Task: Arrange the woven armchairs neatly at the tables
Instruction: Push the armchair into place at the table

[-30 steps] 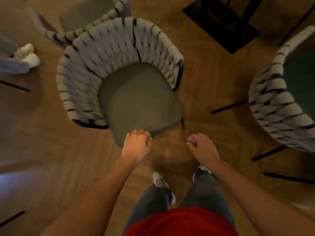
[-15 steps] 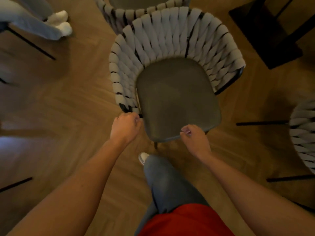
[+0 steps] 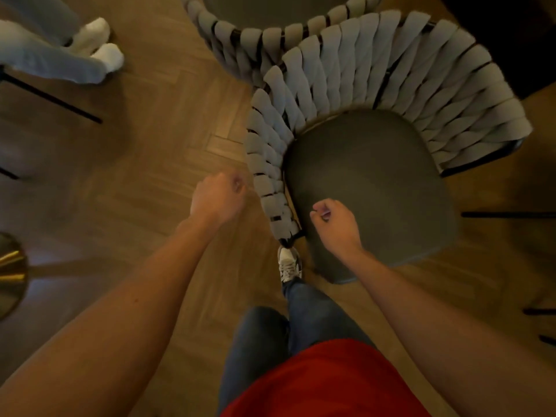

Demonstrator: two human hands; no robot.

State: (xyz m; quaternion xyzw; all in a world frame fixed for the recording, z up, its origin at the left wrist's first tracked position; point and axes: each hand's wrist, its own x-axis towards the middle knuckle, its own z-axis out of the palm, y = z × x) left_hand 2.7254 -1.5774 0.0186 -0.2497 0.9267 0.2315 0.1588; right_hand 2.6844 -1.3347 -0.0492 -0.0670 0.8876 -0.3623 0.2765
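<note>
Below, in order of size:
Floor (image 3: 144, 164): wooden herringbone boards, under everything and bare to the left of the left hand.
Woven armchair (image 3: 376, 121): just ahead and to the right of both hands, seen from above; pale woven straps wrap a dark frame around the back and both arms.
Seat cushion (image 3: 379, 188): dark olive, rounded; its near-left part lies directly under the right hand.
Second woven armchair (image 3: 270, 34): farther ahead of the hands, at the top edge, its strapped back pressed against the back of the first one.
Table base (image 3: 511, 34): a dark shape at the upper right, beyond the armchair; details too dim to tell.
Another person's legs (image 3: 45, 58): far ahead and left of the left hand, in light trousers with white footwear.
Own legs (image 3: 294, 323): blue jeans below a red top, between the two forearms.
Left hand (image 3: 218, 197): curled into a loose fist, holding nothing, just left of the armchair's near arm and apart from it.
Right hand (image 3: 337, 225): fingers curled in, gripping nothing, hovering over the cushion just right of the same arm; whether it touches the cushion I cannot tell.
Shoe (image 3: 289, 264): pale sneaker, between the hands and slightly nearer, at the front tip of the armchair's arm.
</note>
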